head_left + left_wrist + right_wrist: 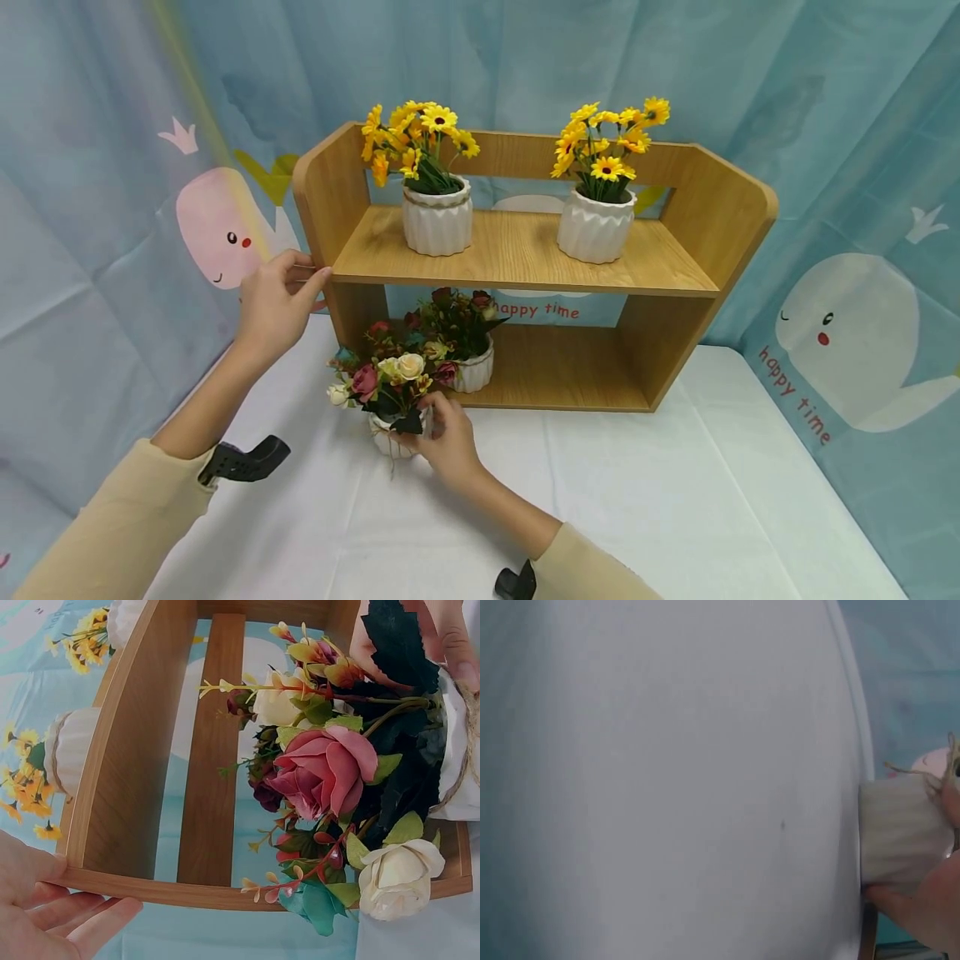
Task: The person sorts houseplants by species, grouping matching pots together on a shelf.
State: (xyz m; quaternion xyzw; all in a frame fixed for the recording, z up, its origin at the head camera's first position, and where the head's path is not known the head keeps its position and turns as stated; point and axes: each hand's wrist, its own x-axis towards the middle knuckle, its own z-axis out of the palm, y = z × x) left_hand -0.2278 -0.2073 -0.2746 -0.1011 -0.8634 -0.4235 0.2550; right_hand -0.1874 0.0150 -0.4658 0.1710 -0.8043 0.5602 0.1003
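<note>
A two-tier wooden shelf [525,283] stands on the table. My left hand [273,308] grips the front edge of its left side panel at the height of the upper board, thumb and fingers on either side of the panel in the left wrist view. With my right hand [450,442] I hold a white ribbed pot [901,832] of artificial roses [326,772], tied with twine, in front of the shelf's lower left corner. Behind it, a second white pot [474,371] with dark red flowers sits on the lower board, partly hidden by the roses.
Two white pots of yellow flowers, a left one [438,221] and a right one [596,227], stand on the upper board. A white cloth [600,500] covers the table. Blue printed curtains [840,167] hang behind and at both sides.
</note>
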